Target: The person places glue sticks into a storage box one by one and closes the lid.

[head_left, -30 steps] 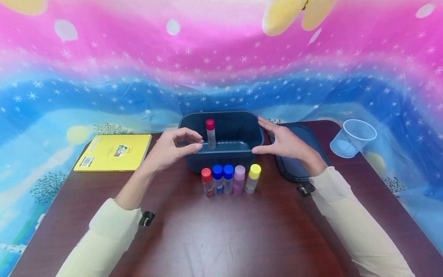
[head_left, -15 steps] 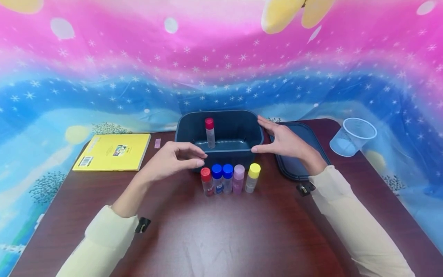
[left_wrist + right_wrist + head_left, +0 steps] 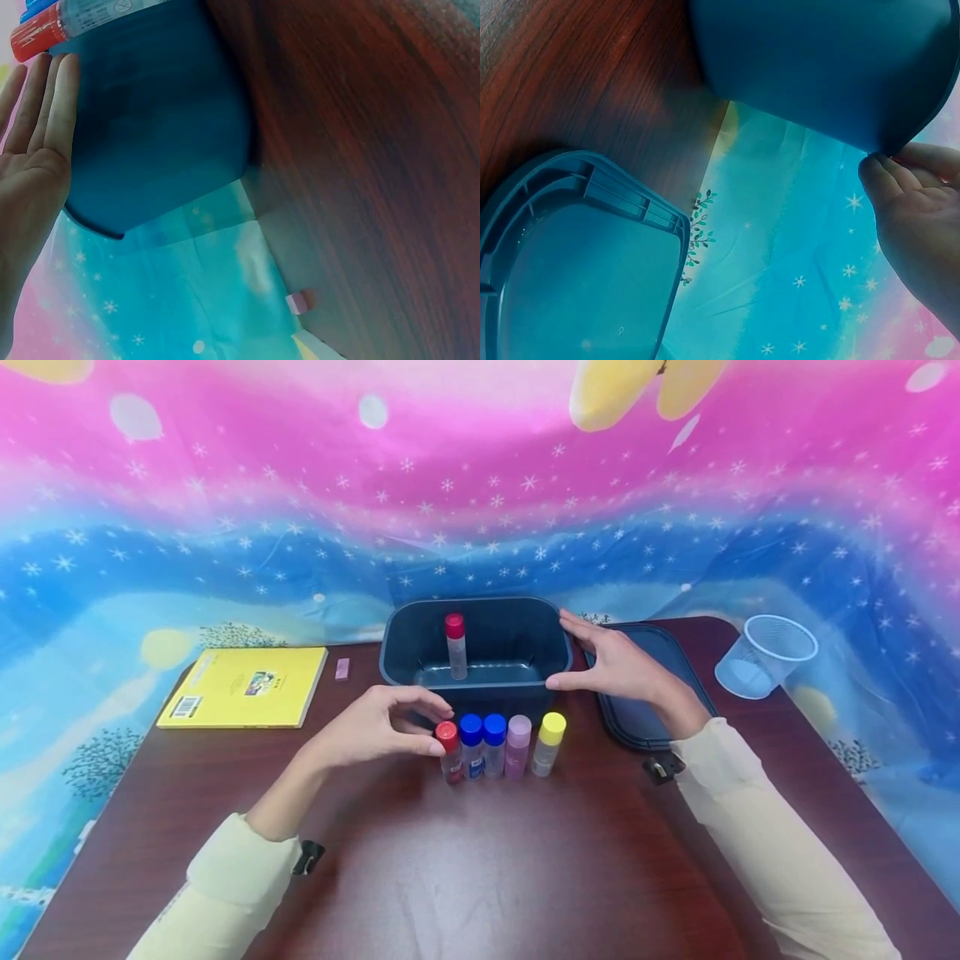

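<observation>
In the head view, my left hand [image 3: 386, 722] is beside a small clear bottle with a red cap [image 3: 447, 735], thumb at the cap. In the left wrist view its fingers [image 3: 61, 105] are straight, their tips just at the red cap [image 3: 37, 34]. This bottle heads a row in front of a dark blue plastic bin [image 3: 487, 700], with blue-capped bottles [image 3: 493, 756], a purple one [image 3: 517, 752] and a yellow-capped one [image 3: 550, 747]. Inside the bin stands another red-capped bottle [image 3: 456, 647]. My right hand [image 3: 618, 668] rests at the bin's right end, thumb on the front rim.
A yellow book [image 3: 243, 689] lies at the left, with a small pink block [image 3: 342, 668] near it. The bin's dark lid [image 3: 648, 672] lies at the right, partly under my right forearm. A light blue mesh cup [image 3: 765, 656] stands at the far right.
My left hand has moved from over the bin's left end down to the red-capped bottle at the row's left. The pink block has come into view. My right hand has stayed in place.
</observation>
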Action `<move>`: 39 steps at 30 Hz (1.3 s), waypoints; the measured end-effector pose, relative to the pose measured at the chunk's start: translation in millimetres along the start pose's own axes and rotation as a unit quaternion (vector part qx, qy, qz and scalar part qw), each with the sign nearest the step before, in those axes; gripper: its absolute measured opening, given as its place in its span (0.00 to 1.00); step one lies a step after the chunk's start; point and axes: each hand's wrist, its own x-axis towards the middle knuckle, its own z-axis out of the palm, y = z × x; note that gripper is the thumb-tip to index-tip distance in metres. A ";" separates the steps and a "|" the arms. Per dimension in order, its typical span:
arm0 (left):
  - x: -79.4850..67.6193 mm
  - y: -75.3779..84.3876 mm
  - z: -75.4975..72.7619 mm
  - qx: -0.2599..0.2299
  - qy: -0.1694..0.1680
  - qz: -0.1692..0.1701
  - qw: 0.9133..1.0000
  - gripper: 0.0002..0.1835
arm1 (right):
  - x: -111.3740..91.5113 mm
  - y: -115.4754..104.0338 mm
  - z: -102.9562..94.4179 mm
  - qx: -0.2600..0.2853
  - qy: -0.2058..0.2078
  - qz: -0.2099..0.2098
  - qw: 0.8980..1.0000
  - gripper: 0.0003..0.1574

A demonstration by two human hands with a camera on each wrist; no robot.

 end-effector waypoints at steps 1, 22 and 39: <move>0.0 -0.6 0.5 0.001 0.001 0.001 1.000 0.24 | 0.1 -0.3 0.0 0.000 0.000 0.002 1.000 0.65; 4.2 -9.4 6.8 0.025 0.002 0.023 0.999 0.18 | -1.1 -1.6 -0.4 -0.004 0.002 -0.015 1.000 0.63; -4.0 1.3 -9.1 0.053 0.030 0.020 0.998 0.16 | -0.5 -0.8 0.6 -0.001 0.003 -0.010 1.000 0.63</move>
